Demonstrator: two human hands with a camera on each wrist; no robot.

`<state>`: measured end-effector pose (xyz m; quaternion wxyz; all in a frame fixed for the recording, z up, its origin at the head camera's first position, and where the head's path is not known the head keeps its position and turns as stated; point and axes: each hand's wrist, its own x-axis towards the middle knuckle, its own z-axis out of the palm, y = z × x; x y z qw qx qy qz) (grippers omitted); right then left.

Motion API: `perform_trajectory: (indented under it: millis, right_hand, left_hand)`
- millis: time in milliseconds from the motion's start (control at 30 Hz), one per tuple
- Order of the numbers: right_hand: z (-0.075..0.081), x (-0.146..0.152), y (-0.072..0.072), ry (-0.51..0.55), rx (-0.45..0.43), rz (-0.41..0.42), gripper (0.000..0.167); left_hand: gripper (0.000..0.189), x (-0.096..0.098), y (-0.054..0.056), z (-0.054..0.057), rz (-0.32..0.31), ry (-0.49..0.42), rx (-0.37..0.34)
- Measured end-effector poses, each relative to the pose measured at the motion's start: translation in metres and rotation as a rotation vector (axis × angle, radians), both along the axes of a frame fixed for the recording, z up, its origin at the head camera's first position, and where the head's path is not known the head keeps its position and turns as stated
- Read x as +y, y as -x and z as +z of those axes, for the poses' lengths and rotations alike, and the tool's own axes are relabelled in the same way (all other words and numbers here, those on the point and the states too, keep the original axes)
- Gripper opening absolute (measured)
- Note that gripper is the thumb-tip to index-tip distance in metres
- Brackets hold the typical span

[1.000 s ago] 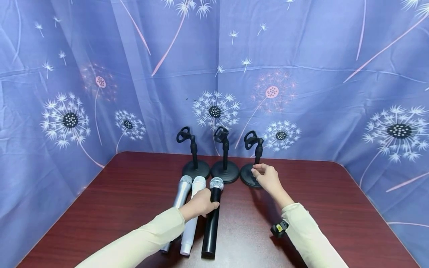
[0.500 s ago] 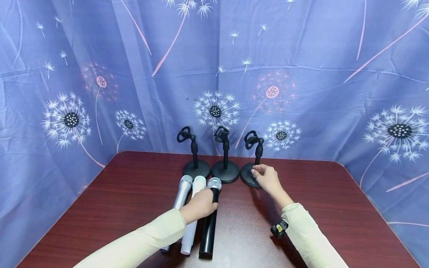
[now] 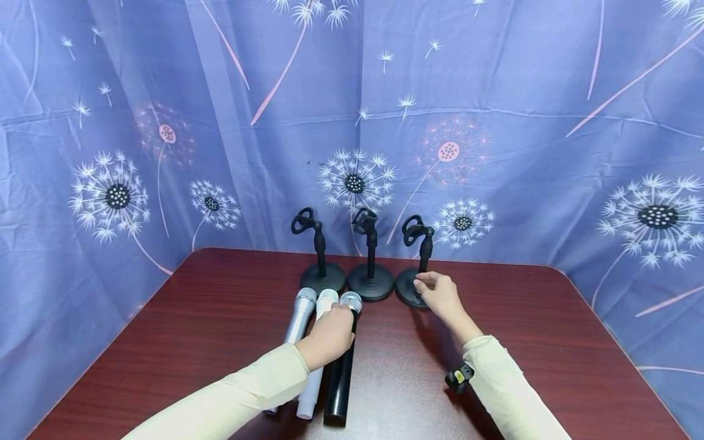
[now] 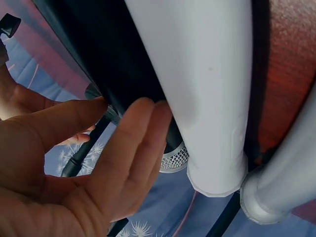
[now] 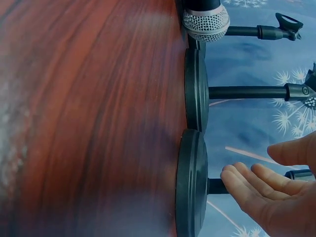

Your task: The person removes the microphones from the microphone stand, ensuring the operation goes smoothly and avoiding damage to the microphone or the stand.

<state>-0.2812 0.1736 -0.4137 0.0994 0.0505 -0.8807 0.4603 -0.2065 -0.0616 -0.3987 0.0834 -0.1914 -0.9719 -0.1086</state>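
Observation:
Three microphones lie side by side on the table: silver [image 3: 297, 320], white [image 3: 311, 390] and black [image 3: 339, 388]. My left hand [image 3: 330, 336] pinches the black microphone below its mesh head, thumb on one side and fingers on the other, as the left wrist view shows. Those fingertips are right at the side of the white microphone [image 4: 212, 74]. My right hand [image 3: 442, 296] holds nothing; its fingers are loosely bent beside the pole of the right microphone stand [image 3: 425, 252], above its round base [image 5: 190, 192].
Behind the microphones, the left stand [image 3: 320, 243] and middle stand [image 3: 371, 245] line up with the right one, their black clips unfilled. A blue dandelion-print curtain [image 3: 264, 171] hangs behind the dark red table [image 3: 522, 342].
My left hand has shifted the black microphone slightly left, closer to the white one. The right hand and the stands stay in place.

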Motion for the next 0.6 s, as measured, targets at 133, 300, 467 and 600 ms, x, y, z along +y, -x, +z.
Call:
perform_trajectory:
  millis: [133, 300, 467, 600]
  right_hand:
    - [0.000, 0.002, -0.002, -0.013, 0.002, -0.008, 0.028]
    - [-0.001, 0.005, -0.003, -0.028, -0.003, -0.016, 0.028]
    - [-0.001, 0.007, -0.004, -0.045, 0.007, -0.004, 0.027]
    - [0.003, 0.013, -0.008, -0.066, 0.017, 0.040, 0.028]
  left_hand:
    - [0.030, 0.001, 0.000, 0.000, 0.023, -0.001, 0.010]
    - [0.031, 0.002, 0.000, 0.001, 0.046, 0.001, -0.004]
    - [0.034, -0.003, 0.003, 0.009, 0.053, -0.023, 0.009]
    - [0.029, -0.012, 0.009, 0.020, 0.058, -0.074, -0.001]
